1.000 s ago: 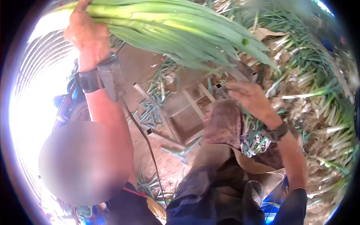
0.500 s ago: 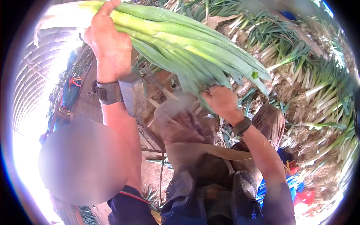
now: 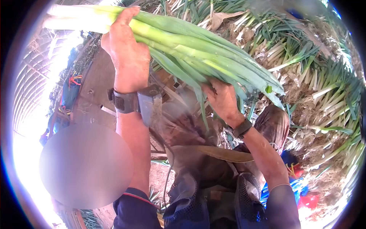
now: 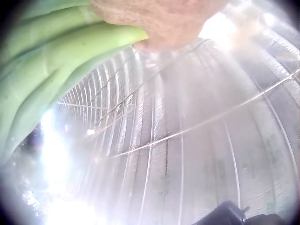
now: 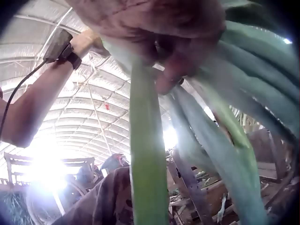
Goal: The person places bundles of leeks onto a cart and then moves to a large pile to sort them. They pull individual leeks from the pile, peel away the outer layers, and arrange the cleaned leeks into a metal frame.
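A bunch of large green onions (image 3: pixel 183 42) stretches across the top of the head view, white stems at left, green leaves at right. The left hand (image 3: pixel 127 57) grips it where white turns green; in the left wrist view that hand (image 4: pixel 159 21) lies against the pale green stalks (image 4: pixel 51 56). Under the leafy part, the right hand (image 3: pixel 223 99) has curled fingers at the lower leaves. The right wrist view shows the right hand (image 5: pixel 159 28) pinching leaves, one broad leaf (image 5: pixel 149 154) hanging straight down from it.
Rows of green onions with roots (image 3: pixel 316 91) lie along the right. The person's knee (image 3: pixel 272 124) is below the right hand. A cable (image 3: pixel 172 164) hangs by the left forearm. Blue and red bundles (image 3: pixel 301 191) sit at lower right.
The bunch and left hand first came down and right, then shifted further right. The right hand has moved left from over the knees to the leaves and now holds some.
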